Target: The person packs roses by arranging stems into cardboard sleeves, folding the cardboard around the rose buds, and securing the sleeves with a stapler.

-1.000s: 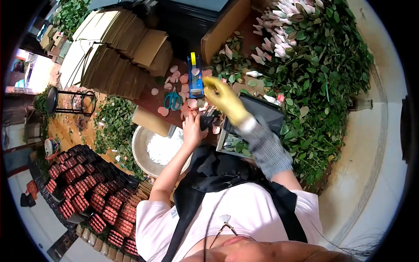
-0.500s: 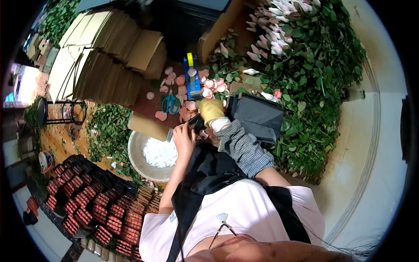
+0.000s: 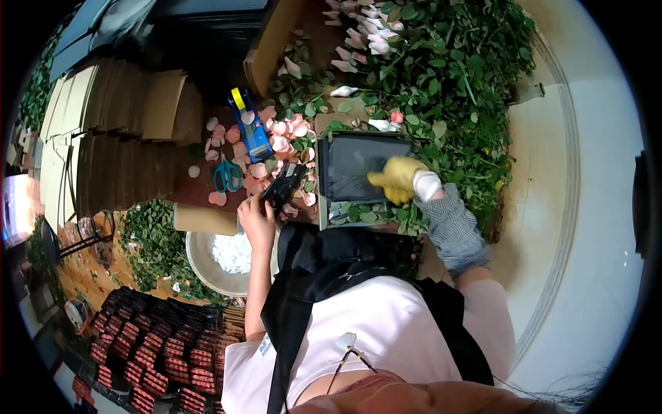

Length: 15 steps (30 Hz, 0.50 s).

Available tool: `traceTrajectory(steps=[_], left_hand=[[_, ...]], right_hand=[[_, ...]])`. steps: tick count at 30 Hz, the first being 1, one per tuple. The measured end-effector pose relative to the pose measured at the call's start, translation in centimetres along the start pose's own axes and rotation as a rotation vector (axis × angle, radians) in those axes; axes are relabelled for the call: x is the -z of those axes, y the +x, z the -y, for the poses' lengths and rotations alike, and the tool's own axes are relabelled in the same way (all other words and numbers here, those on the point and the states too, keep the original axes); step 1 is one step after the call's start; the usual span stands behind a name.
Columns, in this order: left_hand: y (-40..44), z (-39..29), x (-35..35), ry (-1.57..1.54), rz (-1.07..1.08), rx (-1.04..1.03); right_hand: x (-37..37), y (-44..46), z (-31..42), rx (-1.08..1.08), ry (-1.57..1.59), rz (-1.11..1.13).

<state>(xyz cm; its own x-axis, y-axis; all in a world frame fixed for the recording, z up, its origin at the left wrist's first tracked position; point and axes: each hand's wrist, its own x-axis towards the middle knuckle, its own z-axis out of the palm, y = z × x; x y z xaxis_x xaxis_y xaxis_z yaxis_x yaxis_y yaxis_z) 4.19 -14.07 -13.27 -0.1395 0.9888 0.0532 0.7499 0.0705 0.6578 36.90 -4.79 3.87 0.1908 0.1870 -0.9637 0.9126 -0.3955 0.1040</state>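
Observation:
My bare left hand (image 3: pixel 257 219) is closed at the lower end of a black tool (image 3: pixel 284 185), which lies over the petals at the table's front. In a yellow glove, my right hand (image 3: pixel 400 179) hovers above the right side of a dark, flat sheet (image 3: pixel 355 165) in a shallow tray (image 3: pixel 323 214). Motion smears its fingertips, and whether they hold anything is unclear. Left of the tray are pink petals (image 3: pixel 281 143), a blue tape dispenser (image 3: pixel 254 134) and teal-handled scissors (image 3: pixel 227 176).
Leafy stems with wrapped pale buds (image 3: pixel 376 34) heap up at the right. Cardboard stacks (image 3: pixel 127 103) rise at the left. A basin of white pieces (image 3: pixel 200 265) sits below the table's left edge, and black trays with red contents (image 3: pixel 148 355) stand lower left.
The view has swung right. My gloved right hand has moved from beside the black tool to over the dark sheet, while my left hand has stayed at the tool, more of which now shows.

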Motion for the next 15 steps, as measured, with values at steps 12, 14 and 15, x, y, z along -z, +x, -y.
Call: traceTrajectory(steps=[12, 14, 15], left_hand=[[3.8, -1.1, 1.3, -0.259, 0.007, 0.026], [5.1, -0.1, 1.6, -0.113, -0.033, -0.025], [5.7, 1.0, 1.4, -0.173, -0.063, 0.002]], right_hand=[[0.2, 4.5, 20.6, 1.126, 0.888, -0.439], [0.4, 10.5, 23.4, 0.997, 0.946, 0.034], [-0.6, 9.8, 23.3, 1.247, 0.99, 0.025]])
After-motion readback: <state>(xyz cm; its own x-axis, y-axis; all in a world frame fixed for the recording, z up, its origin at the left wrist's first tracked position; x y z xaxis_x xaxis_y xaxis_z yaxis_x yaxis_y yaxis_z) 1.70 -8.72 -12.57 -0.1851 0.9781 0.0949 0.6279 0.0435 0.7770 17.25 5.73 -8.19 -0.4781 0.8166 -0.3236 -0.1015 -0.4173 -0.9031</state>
